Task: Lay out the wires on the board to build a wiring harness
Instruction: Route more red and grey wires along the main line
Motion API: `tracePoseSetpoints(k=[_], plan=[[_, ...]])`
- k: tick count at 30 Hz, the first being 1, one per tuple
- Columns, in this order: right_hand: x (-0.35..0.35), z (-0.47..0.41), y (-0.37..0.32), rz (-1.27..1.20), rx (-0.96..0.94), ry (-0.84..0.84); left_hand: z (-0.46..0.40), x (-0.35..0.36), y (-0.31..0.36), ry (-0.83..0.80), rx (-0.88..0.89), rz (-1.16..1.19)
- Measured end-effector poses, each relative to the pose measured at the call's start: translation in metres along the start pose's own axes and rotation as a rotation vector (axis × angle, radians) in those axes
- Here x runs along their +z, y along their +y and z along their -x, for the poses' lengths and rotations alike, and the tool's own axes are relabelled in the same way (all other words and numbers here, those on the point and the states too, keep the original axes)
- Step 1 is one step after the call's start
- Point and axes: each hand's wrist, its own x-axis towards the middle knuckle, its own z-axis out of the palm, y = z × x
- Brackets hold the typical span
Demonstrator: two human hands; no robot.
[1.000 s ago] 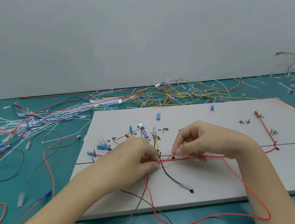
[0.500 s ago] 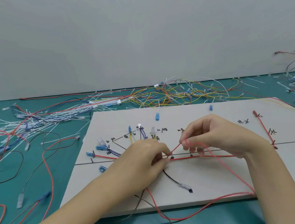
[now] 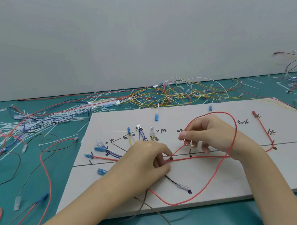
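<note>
Head view: both forearms are reached forward from the bottom edge over a grey board (image 3: 219, 176) that lies on a teal worktop (image 3: 30, 186). The left hand (image 3: 147, 162) is held palm down near the board's middle, its fingers curled, and a red wire (image 3: 233, 146) is pinched between thumb and fingertips where it meets the dark line drawn across the board. The right hand (image 3: 208, 134) is raised just beside it, wrist bent, and the bare metal tip of the same wire is pinched between thumb and forefinger; the remaining fingers are curled downward, one of them touching the board.

From the left-hand pinch the red wire is run rightwards along the drawn line, its long axis parallel to the board's near edge, towards a black mark close to the right side. A wide loop of it is seen arching over the back of the right hand, down past the wrist and round across the near part of the board.

Further wires with blue connectors (image 3: 99, 148) are laid fanwise on the board's left part beside handwritten labels. A black wire with a clear sleeve (image 3: 182, 185) is pointed diagonally towards the near edge. Loose wires and white cable ties (image 3: 36, 122) are strewn over the worktop behind and to the left.
</note>
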Motion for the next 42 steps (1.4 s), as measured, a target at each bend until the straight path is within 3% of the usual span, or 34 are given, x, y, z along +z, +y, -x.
tracePoseSetpoints(k=[11, 18, 25, 32, 36, 42], plan=[[0.005, -0.001, -0.003, -0.192, 0.010, 0.123, 0.003, -0.024, -0.015, 0.109, -0.179, 0.176], [-0.001, 0.004, 0.003, -0.191, 0.081, 0.092, -0.003, -0.037, -0.033, 0.039, -0.265, 0.147], [-0.002, 0.007, 0.003, -0.135, 0.131, 0.048, -0.001, -0.030, -0.036, 0.037, -0.271, 0.129], [-0.003, 0.007, 0.004, -0.094, 0.178, 0.035, 0.004, -0.032, -0.033, -0.069, -0.292, 0.089], [-0.005, 0.011, 0.005, -0.059, 0.220, -0.049, 0.009, -0.038, -0.031, -0.147, -0.267, 0.058], [-0.007, 0.013, 0.007, 0.010, 0.259, -0.151, 0.014, -0.040, -0.026, -0.124, -0.216, 0.068]])
